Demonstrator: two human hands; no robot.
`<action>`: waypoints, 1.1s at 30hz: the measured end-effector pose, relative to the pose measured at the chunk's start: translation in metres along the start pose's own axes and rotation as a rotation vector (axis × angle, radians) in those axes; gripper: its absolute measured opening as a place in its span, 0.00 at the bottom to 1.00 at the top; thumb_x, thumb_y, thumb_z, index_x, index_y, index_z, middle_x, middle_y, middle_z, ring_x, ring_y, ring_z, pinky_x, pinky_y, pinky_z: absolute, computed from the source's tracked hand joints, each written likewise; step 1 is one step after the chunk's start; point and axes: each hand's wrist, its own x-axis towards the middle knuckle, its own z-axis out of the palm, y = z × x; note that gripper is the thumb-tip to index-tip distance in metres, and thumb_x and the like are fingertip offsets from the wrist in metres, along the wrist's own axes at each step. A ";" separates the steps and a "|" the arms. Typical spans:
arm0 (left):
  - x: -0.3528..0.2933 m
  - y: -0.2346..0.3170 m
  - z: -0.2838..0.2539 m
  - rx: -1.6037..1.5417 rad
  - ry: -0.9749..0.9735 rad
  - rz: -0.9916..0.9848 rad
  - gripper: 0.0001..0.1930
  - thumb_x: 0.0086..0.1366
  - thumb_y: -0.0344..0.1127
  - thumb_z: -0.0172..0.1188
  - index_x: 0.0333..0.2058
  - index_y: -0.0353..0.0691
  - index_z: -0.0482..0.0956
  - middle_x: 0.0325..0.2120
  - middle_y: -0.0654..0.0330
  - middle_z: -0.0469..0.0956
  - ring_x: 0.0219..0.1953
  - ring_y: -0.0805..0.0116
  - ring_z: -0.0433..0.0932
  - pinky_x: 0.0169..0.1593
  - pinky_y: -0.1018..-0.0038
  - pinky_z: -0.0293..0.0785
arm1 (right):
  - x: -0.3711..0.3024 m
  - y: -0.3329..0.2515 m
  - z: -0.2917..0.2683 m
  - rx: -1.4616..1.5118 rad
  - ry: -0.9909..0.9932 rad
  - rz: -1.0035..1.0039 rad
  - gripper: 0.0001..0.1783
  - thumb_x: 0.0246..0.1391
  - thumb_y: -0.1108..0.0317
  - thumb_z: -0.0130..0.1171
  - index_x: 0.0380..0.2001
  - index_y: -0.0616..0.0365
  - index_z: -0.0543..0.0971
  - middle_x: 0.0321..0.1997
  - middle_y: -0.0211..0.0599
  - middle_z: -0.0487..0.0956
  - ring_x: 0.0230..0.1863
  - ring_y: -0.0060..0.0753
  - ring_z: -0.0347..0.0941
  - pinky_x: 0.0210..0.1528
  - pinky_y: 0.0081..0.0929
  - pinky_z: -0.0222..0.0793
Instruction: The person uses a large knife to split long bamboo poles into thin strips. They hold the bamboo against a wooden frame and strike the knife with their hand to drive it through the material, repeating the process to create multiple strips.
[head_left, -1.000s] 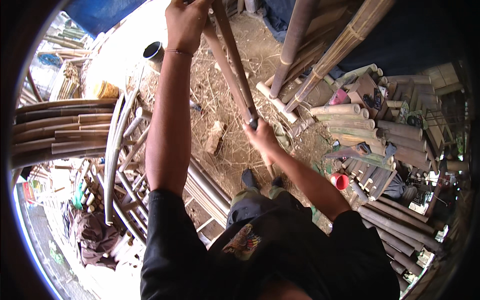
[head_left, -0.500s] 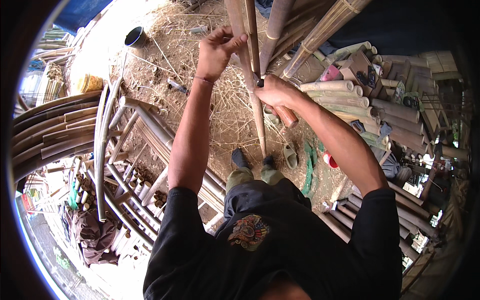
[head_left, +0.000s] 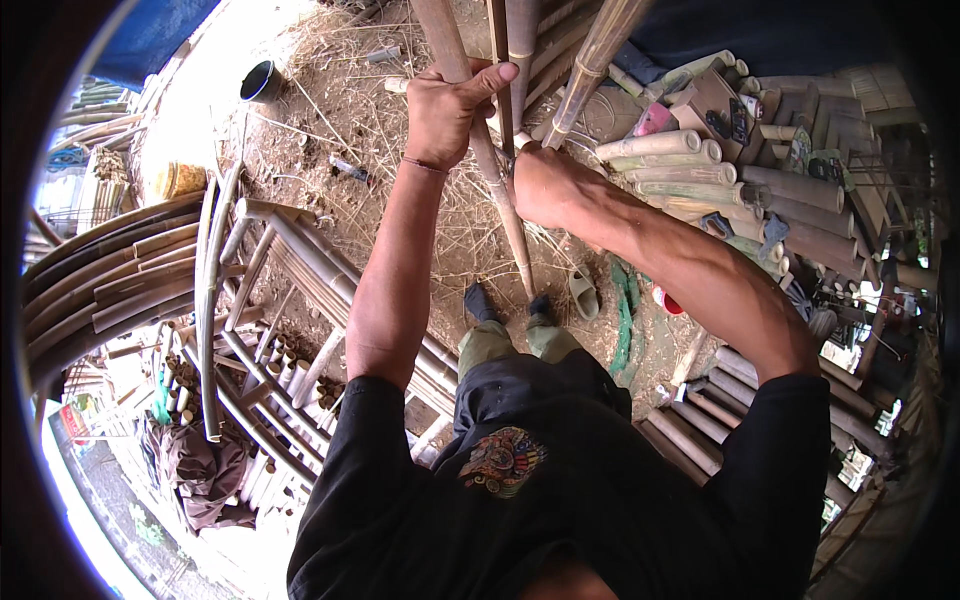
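A long bamboo pole (head_left: 441,32) stands slanted in front of me, its lower end down by my feet. My left hand (head_left: 440,112) has its fingers wrapped round the upper part, with the thumb stretched out to the right. Just right of the pole runs a narrow brown strip (head_left: 501,45) whose lower end reaches my right hand (head_left: 545,187). That hand is closed beside the pole, on the wooden-handled tool seen a moment ago; the handle is now hidden behind hand and wrist.
Thicker bamboo poles (head_left: 592,68) lean beyond my right hand. Cut bamboo lengths (head_left: 660,146) are stacked at right. On the left stand a bamboo frame (head_left: 325,250) and curved bamboo pieces (head_left: 140,265). A black bucket (head_left: 262,82) and a sandal (head_left: 584,294) rest on the straw-strewn ground.
The pole's upper part has shifted left. My left thumb has lifted away from the pole. My right wrist has turned, and the wooden handle has gone out of sight.
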 end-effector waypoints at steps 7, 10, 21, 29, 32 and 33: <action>-0.015 0.011 0.021 0.053 -0.004 -0.075 0.16 0.50 0.38 0.76 0.29 0.32 0.81 0.17 0.64 0.75 0.16 0.78 0.70 0.20 0.81 0.66 | -0.016 0.010 -0.003 0.037 -0.120 -0.023 0.15 0.58 0.66 0.52 0.39 0.71 0.75 0.29 0.57 0.80 0.32 0.50 0.80 0.35 0.45 0.75; -0.023 0.009 0.022 0.063 0.036 -0.061 0.16 0.49 0.38 0.76 0.28 0.32 0.81 0.16 0.64 0.75 0.16 0.78 0.71 0.20 0.81 0.66 | -0.040 0.010 0.006 0.308 0.048 -0.052 0.17 0.63 0.63 0.49 0.42 0.69 0.72 0.30 0.47 0.78 0.24 0.29 0.76 0.19 0.28 0.72; -0.025 0.016 0.001 0.115 -0.079 -0.068 0.12 0.55 0.36 0.71 0.28 0.35 0.79 0.15 0.68 0.70 0.16 0.80 0.64 0.21 0.80 0.60 | -0.028 0.053 0.197 0.486 0.355 0.194 0.23 0.54 0.56 0.56 0.38 0.68 0.68 0.30 0.61 0.78 0.35 0.61 0.78 0.39 0.50 0.75; -0.062 0.036 -0.105 -0.042 0.095 -0.107 0.06 0.62 0.33 0.64 0.30 0.41 0.76 0.15 0.71 0.61 0.18 0.80 0.55 0.23 0.80 0.53 | -0.011 -0.001 0.216 0.906 -0.216 0.324 0.18 0.54 0.62 0.57 0.35 0.69 0.69 0.26 0.52 0.77 0.27 0.46 0.78 0.29 0.40 0.74; -0.075 0.037 -0.104 -0.023 0.245 -0.042 0.06 0.62 0.33 0.63 0.27 0.43 0.77 0.15 0.70 0.61 0.18 0.80 0.55 0.23 0.80 0.53 | -0.020 -0.021 0.253 0.519 0.336 0.152 0.18 0.53 0.60 0.60 0.38 0.65 0.70 0.22 0.49 0.78 0.20 0.43 0.77 0.23 0.39 0.75; -0.077 0.034 -0.108 -0.015 0.226 -0.002 0.06 0.63 0.34 0.63 0.28 0.43 0.77 0.15 0.70 0.62 0.18 0.79 0.56 0.23 0.79 0.54 | -0.018 -0.019 0.258 0.499 0.333 0.158 0.18 0.52 0.62 0.61 0.37 0.65 0.70 0.23 0.49 0.79 0.21 0.43 0.78 0.24 0.39 0.75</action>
